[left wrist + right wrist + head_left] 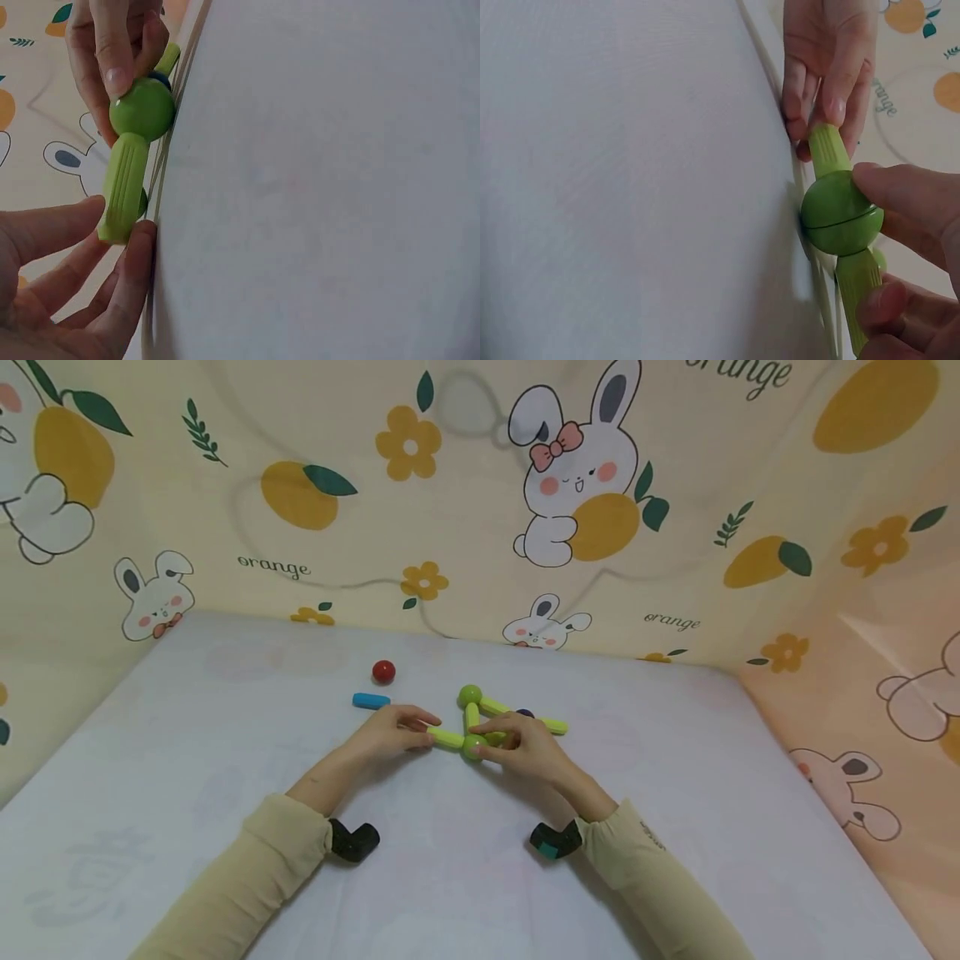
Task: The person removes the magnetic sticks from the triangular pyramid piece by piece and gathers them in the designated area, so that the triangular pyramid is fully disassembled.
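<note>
In the head view, my left hand [386,732] pinches the free end of a yellow-green ribbed rod [447,739], which joins a glossy green ball [474,747]. The right hand [534,747] has its thumb on that ball, and its fingers curl around another green rod [859,281] beyond it. One rod [472,718] links this ball to a second green ball [470,696]. From there a further rod [495,706] slants toward a dark blue ball [526,713], mostly hidden by the right hand, and another rod [555,727] sticks out past it.
Behind the left hand, a blue rod [371,701] and a red ball [384,672] lie loose on the white tabletop [450,893]. A cream cloth [465,527] printed with rabbits and oranges hangs behind and beside the table. Each sleeve cuff carries a dark wrist device [355,842].
</note>
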